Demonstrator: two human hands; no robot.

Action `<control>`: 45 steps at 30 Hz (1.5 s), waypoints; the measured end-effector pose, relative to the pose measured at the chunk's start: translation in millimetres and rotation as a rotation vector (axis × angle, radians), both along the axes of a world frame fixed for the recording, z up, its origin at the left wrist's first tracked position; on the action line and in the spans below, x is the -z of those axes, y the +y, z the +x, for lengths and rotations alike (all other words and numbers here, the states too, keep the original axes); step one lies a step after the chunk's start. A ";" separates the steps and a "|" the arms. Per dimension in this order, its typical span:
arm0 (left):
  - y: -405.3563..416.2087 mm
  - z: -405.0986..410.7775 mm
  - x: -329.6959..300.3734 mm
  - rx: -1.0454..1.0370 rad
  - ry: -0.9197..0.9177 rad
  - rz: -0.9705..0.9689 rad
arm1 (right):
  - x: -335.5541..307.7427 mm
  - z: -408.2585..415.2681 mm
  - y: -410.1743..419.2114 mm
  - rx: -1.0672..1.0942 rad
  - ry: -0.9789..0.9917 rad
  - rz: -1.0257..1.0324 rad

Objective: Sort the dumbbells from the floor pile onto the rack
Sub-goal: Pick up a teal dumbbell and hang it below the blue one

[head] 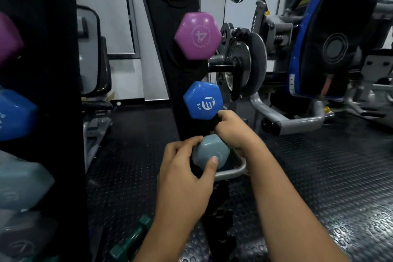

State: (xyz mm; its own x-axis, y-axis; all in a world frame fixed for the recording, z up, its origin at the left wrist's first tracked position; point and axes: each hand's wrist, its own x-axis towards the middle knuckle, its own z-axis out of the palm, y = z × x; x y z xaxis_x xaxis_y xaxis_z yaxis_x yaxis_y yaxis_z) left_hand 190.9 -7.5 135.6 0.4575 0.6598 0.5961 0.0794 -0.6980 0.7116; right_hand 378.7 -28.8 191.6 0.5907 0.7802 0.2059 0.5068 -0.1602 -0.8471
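Seating a dumbbell on the rack

Left hand (182, 176) and right hand (236, 132) grip the grey-blue hexagonal rubber-coated dumbbell (210, 153), steadying both ends for its slot.

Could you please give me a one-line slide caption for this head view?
Both hands seat a grey-blue dumbbell on the rack, below the blue and purple ones.

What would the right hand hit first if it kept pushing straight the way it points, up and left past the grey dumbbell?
Most likely the blue 5 LB dumbbell: the right hand sits just under its lower right edge, close to the black rack upright, while the left hand grips the grey dumbbell. Depth is unclear.
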 end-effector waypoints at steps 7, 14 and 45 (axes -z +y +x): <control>-10.8 -7.8 -11.6 -0.013 0.072 0.021 | -5.9 -21.1 -30.4 0.091 -0.021 -0.041; -15.3 -20.2 -29.1 -0.013 0.122 0.056 | -18.2 -49.3 -70.7 0.161 -0.081 -0.049; 40.9 -145.5 149.4 -0.013 1.180 -0.366 | 194.5 -197.0 -91.9 0.095 -0.043 -0.647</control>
State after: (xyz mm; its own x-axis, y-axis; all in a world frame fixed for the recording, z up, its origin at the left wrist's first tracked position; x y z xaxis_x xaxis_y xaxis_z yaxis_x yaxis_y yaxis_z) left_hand 45.4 33.3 -13.9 0.5819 0.7095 -0.3975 0.8107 -0.4675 0.3524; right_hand 181.7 -120.6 -2.9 0.6649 0.6993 -0.2625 0.4964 -0.6763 -0.5442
